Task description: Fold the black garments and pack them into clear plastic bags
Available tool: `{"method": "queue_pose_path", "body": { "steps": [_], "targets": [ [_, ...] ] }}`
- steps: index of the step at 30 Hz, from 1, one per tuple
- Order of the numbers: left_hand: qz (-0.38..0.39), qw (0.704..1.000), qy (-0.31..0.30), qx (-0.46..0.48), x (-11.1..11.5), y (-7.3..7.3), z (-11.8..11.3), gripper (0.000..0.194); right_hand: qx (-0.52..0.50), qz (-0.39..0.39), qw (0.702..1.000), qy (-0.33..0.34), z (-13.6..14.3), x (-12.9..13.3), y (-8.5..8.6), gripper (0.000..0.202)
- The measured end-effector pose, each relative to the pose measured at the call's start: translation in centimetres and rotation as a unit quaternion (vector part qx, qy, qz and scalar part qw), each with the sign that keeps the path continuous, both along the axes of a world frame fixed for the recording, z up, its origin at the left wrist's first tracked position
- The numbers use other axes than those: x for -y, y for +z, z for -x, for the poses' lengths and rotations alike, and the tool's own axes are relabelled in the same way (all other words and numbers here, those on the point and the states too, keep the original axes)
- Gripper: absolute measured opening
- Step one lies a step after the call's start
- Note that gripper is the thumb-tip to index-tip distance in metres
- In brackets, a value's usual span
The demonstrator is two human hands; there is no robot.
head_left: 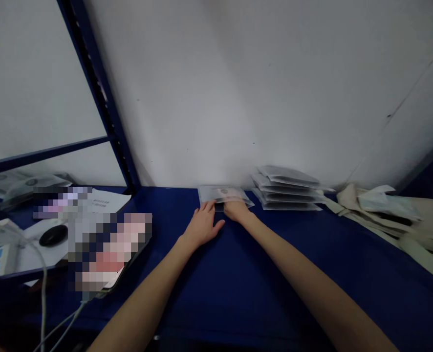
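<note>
A flat translucent plastic bag [224,191] with a small round mark lies on the blue table against the wall. My left hand [202,226] is open, its fingers stretched to the bag's near edge and its thumb apart. At the bag's right front edge, my right hand [236,210] has curled, closed fingers. Some of that hand shows through the plastic, so it seems to reach into or under the bag; I cannot tell which, nor what it holds. Just right of it stands a stack of similar translucent bags [288,188].
Beige cloth [381,220] lies at the right, with a plastic packet [388,205] on it. On the left are a phone [116,254] on a cable [68,322], papers [104,200], a black mouse [53,235] and more bags [33,186]. A blue metal post [102,93] rises there.
</note>
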State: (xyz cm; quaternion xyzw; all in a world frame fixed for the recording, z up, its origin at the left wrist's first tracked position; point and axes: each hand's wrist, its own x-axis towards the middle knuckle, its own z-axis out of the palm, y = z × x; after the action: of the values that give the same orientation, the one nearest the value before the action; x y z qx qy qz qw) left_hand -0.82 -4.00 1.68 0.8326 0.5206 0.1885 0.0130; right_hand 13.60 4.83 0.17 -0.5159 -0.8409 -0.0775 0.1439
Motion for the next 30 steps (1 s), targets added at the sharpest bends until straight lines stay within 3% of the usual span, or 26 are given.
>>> {"method": "queue_pose_path", "body": {
  "steps": [4,8,13,21,26,30],
  "targets": [
    [0.011,1.000,0.011,-0.012,0.0,0.0,0.1,0.047,-0.013,-0.010,1.000,0.012,0.0,-1.5,0.0,0.056],
    [0.014,0.999,0.024,-0.026,0.0,-0.1,0.1,0.044,-0.033,-0.028,0.999,-0.009,0.2,-1.4,-0.4,0.051],
    [-0.010,0.996,0.059,-0.066,0.0,-0.2,0.3,0.041,-0.068,-0.030,0.995,-0.058,0.9,1.9,-1.0,0.050],
    [-0.047,0.991,0.105,-0.069,0.0,0.5,0.5,0.029,-0.005,0.026,0.998,0.053,0.7,8.8,0.0,0.052],
    [-0.039,0.982,0.182,-0.018,0.0,0.4,1.0,0.037,0.015,0.032,0.999,0.027,0.2,10.0,0.8,0.041],
    [0.008,0.980,0.196,0.010,-0.6,-0.4,1.6,0.052,0.018,0.038,0.999,-0.022,-0.4,9.9,0.9,0.042]
  ]
}}
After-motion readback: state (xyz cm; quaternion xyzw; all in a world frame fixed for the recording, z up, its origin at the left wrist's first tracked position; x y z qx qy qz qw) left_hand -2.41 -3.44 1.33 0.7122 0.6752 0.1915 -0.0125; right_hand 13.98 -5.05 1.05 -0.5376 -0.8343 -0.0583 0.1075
